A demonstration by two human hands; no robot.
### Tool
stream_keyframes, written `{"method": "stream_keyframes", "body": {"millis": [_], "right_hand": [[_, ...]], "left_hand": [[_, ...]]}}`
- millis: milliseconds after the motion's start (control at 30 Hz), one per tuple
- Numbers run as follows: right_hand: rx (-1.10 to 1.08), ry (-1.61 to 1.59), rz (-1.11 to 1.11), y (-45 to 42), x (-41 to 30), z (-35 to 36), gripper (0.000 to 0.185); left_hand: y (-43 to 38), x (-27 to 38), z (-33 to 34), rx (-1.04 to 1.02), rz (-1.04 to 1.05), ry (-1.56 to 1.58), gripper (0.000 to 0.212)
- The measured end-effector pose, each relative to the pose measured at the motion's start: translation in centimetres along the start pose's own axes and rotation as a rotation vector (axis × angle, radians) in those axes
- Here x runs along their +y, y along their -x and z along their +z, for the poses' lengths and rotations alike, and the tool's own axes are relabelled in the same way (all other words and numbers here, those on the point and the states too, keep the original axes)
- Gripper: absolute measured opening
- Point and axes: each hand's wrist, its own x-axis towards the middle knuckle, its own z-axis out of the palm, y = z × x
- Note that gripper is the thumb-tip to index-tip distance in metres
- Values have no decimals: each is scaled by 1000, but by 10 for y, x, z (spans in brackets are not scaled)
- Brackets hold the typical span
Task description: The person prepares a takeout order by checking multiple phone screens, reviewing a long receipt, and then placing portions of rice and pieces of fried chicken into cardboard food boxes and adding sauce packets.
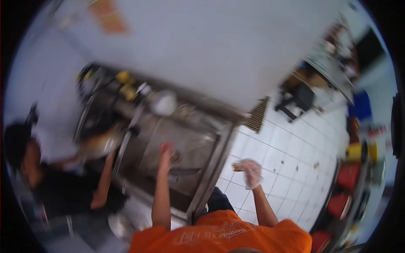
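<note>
My left hand [166,151] is bare and reaches over the metal sink or counter basin [190,136]; blur hides whether its fingers are apart. My right hand [252,172] wears a clear plastic glove and grips a small brown item [238,167], which looks like a piece of food, above the white tiled floor. A white round bowl or container [164,102] sits on the back ledge of the metal unit. Yellow objects [126,85] lie farther left along that ledge.
To the left, a person in black [69,189] handles a large pan [101,144]. A black stool [299,98] and a table [329,69] stand at the upper right. Red containers [339,206] line the right side. A striped mat [258,115] lies near the unit's corner.
</note>
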Motion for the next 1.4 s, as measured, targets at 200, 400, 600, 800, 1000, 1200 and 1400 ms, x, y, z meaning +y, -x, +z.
{"method": "stream_keyframes", "body": {"millis": [200,400,600,800,1000,1200,1400], "right_hand": [[92,-564,491,25,-35,14,39],[-11,-60,347,23,-33,12,56],[125,-420,622,43,-66,0,42],[313,-490,715,32,-41,-5,33],[205,-545,712,8,-29,5,30],[-38,-610,549,-33,-36,34,41],[-265,-570,373,-48,-48,74,42]], "left_hand": [[-7,86,89,69,450,91,40],[-93,74,74,389,590,181,41],[-232,174,41,1103,370,-142,50],[-263,163,38,941,368,-46,49],[-247,181,47,968,255,296,52],[-105,131,129,515,616,16,40],[182,35,60,65,469,-66,29]]}}
